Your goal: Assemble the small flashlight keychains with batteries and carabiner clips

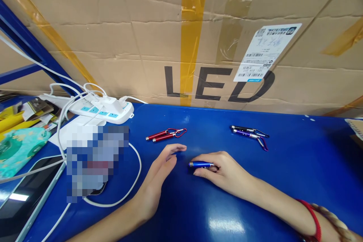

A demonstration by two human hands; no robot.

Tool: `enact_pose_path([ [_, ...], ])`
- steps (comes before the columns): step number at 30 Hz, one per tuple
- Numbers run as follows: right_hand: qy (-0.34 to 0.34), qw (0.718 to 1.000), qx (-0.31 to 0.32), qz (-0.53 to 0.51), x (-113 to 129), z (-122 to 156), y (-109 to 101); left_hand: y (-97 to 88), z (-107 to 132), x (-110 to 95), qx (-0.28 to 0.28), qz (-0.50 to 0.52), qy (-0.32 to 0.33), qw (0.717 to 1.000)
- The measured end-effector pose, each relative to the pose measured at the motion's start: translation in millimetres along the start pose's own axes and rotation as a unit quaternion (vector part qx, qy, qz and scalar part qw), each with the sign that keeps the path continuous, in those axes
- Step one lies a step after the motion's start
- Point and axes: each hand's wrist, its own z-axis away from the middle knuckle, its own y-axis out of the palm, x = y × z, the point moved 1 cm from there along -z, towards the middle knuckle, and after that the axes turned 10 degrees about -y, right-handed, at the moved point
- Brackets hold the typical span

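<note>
My right hand (221, 172) rests on the blue table (297, 166) with its fingers closed round a small blue pen-shaped torch (200, 164), whose tip points left. My left hand (161, 172) lies beside it, fingers stretched out and empty, its fingertips close to the torch's tip. Two red torches with clips (166, 134) lie just beyond my left hand. A black one and a purple one (251, 133) lie beyond my right hand.
A large cardboard box marked LED (215, 45) stands along the back of the table. At the left are a white power strip (103, 109) with cables, a tablet (25, 200), a teal packet (19, 147) and a blurred patch.
</note>
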Motion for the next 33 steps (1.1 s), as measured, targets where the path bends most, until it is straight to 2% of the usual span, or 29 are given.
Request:
enact_pose_path([
  [11,-0.002,1.000,-0.011,-0.013,-2.1,0.5,2.6,0.4,0.5,-3.8,-0.010,-0.007,-0.007,1.000],
  [14,0.000,1.000,0.002,-0.011,-2.4,0.6,2.1,1.0,-1.4,-4.9,-0.010,0.029,-0.005,1.000],
  [21,-0.012,1.000,0.015,-0.016,-4.4,-0.3,-1.4,1.9,-6.0,-6.7,0.002,0.146,-0.053,0.988],
  [33,-0.015,1.000,0.014,0.012,-4.4,0.0,1.6,2.3,-3.9,-4.9,-0.014,0.125,-0.027,0.992],
])
